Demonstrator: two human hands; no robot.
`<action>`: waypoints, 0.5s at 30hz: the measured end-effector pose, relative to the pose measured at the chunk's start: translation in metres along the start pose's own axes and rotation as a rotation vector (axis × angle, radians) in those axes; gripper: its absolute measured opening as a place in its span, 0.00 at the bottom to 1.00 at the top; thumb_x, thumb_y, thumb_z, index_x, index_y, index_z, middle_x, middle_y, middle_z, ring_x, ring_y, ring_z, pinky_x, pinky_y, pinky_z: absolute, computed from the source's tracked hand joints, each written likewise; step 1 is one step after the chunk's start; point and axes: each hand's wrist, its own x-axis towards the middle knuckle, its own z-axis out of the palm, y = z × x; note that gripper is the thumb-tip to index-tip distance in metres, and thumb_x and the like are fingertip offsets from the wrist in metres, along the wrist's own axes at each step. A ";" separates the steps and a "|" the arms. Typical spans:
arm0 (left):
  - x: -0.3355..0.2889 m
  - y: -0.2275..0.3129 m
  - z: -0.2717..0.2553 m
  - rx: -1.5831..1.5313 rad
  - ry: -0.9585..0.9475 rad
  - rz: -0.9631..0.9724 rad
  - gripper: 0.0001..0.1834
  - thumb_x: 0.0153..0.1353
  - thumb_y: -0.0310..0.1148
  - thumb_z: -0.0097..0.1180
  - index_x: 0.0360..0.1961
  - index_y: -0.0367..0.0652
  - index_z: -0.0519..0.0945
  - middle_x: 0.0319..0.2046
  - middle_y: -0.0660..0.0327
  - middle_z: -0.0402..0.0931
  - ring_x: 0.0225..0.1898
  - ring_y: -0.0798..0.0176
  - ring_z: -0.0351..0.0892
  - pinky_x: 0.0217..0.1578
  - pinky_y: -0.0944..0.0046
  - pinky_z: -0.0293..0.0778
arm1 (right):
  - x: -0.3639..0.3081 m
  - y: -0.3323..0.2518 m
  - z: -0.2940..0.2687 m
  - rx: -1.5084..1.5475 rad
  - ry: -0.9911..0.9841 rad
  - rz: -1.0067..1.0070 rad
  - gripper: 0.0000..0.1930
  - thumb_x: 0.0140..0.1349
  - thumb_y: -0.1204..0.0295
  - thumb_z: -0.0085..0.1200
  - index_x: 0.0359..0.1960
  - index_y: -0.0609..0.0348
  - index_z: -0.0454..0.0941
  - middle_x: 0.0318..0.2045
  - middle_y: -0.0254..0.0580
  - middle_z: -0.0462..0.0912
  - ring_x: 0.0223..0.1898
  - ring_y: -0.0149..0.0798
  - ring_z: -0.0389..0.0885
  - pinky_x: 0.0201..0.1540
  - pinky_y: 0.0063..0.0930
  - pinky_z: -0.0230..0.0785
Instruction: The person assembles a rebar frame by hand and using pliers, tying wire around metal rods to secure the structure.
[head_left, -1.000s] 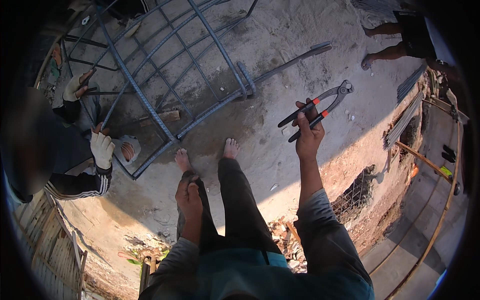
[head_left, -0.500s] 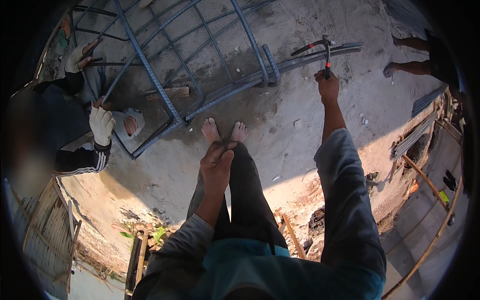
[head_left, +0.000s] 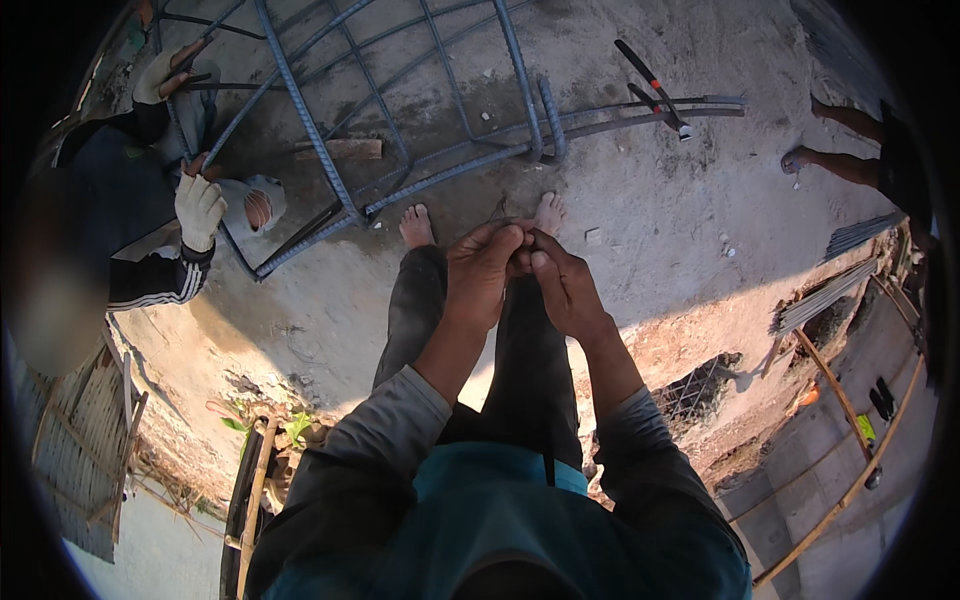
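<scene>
My left hand (head_left: 478,272) and my right hand (head_left: 572,290) meet in front of my legs, fingers pinched together at the tips. Something thin and dark shows faintly beside the left fingertips, too small to name. Beyond them, to the right, a pair of pincers (head_left: 655,88) with black and red handles lies across the ends of the long steel bars (head_left: 690,112), touched by neither hand. Those bars run along the near side of a rebar cage (head_left: 440,178) at the upper left.
A co-worker's gloved hand (head_left: 200,208) grips the cage at the left. Another person's bare legs (head_left: 848,162) stand at the far right. A wood block (head_left: 340,149) lies under the cage. Rods (head_left: 825,295) and a bamboo pole (head_left: 850,500) line the right; a broken edge is nearer me.
My right hand has let go of the pincers, which now rest on the bars, and has come back to join my left hand. My right foot has stepped outward to the right.
</scene>
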 end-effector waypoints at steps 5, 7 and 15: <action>0.002 0.019 0.012 0.545 0.164 -0.170 0.11 0.66 0.32 0.55 0.39 0.34 0.83 0.29 0.62 0.81 0.31 0.71 0.79 0.31 0.70 0.75 | -0.009 0.003 -0.030 0.043 0.074 0.142 0.12 0.72 0.69 0.45 0.43 0.66 0.77 0.22 0.33 0.74 0.24 0.24 0.68 0.28 0.21 0.63; 0.008 0.015 0.007 0.587 0.254 0.117 0.11 0.66 0.32 0.54 0.38 0.34 0.83 0.28 0.62 0.81 0.31 0.72 0.79 0.30 0.71 0.74 | -0.011 -0.005 -0.053 0.102 0.005 0.226 0.09 0.71 0.70 0.48 0.40 0.63 0.77 0.22 0.40 0.75 0.23 0.30 0.73 0.29 0.26 0.67; 0.021 -0.011 0.038 0.661 0.056 0.330 0.12 0.65 0.32 0.54 0.40 0.32 0.82 0.29 0.61 0.82 0.34 0.69 0.79 0.41 0.67 0.73 | -0.005 0.001 -0.071 -0.385 -0.057 -0.206 0.07 0.69 0.73 0.49 0.40 0.63 0.77 0.25 0.37 0.79 0.25 0.30 0.74 0.30 0.25 0.68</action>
